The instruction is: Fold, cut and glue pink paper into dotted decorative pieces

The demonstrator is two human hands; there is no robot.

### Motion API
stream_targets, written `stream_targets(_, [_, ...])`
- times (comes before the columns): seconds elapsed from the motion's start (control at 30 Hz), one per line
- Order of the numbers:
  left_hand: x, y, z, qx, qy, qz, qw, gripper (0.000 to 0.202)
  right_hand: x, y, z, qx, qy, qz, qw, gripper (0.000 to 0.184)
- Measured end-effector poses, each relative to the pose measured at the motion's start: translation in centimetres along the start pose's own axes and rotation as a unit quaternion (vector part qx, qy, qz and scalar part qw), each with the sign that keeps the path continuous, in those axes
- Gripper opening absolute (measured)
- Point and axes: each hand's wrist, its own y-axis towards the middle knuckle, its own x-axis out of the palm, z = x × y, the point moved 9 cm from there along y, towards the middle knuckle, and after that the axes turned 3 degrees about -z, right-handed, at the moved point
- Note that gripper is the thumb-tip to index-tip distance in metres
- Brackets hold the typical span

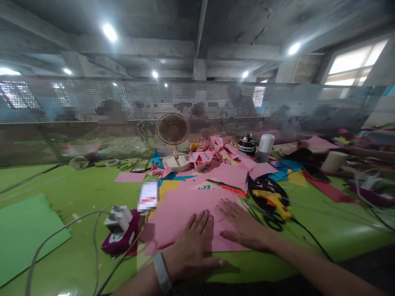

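Note:
Pink paper sheets (182,205) lie in front of me on the green table. My left hand (193,242) rests on the paper near its front edge, fingers stretched out and thumb pointing right. My right hand (242,224) lies flat on the same paper, with its fingers spread. Neither hand grips anything. Beyond the fingers, a red utility knife (231,189) rests on the pink paper beside small blue dots (206,187). Right of my right hand are black-handled scissors (273,222) and a yellow glue gun (276,203).
A purple power strip (134,230) with white plugs and a phone (148,195) are at left. Behind stand a small fan (173,131), folded pink paper pieces (202,158) and a white-capped bottle (265,146). A green sheet (27,234) lies far left. A perforated metal screen (92,111) borders the table.

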Motion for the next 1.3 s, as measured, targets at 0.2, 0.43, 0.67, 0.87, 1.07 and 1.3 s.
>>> stream_targets(0.2, [0.4,-1.0,-0.4,0.003,0.003,0.012,1.000,0.094,-0.6,0.2,-1.5,-0.002,-0.020,-0.007,1.000,0.082])
stream_targets(0.43, [0.2,-1.0,-0.1,-0.001,0.001,0.003,1.000,0.094,0.2,0.8,-5.8,-0.056,-0.006,-0.023,0.998,0.089])
stream_targets(0.67, [-0.2,-1.3,0.0,-0.007,-0.013,-0.001,1.000,0.095,-0.3,0.2,-5.9,-0.053,0.002,-0.026,0.998,0.088])
stream_targets(0.87, [-0.3,-1.4,0.0,-0.001,-0.018,0.016,1.000,0.093,0.1,-0.7,-3.6,-0.016,0.029,-0.024,0.999,0.089])
stream_targets(1.07, [-0.3,-1.3,0.0,0.001,-0.018,0.001,1.000,0.094,0.4,-1.8,-1.1,0.015,0.018,-0.005,1.000,0.090])
stream_targets(1.3, [-0.1,-1.3,-0.2,0.010,0.000,0.026,1.000,0.090,0.0,-2.1,-1.2,0.025,0.009,-0.005,1.000,0.093])
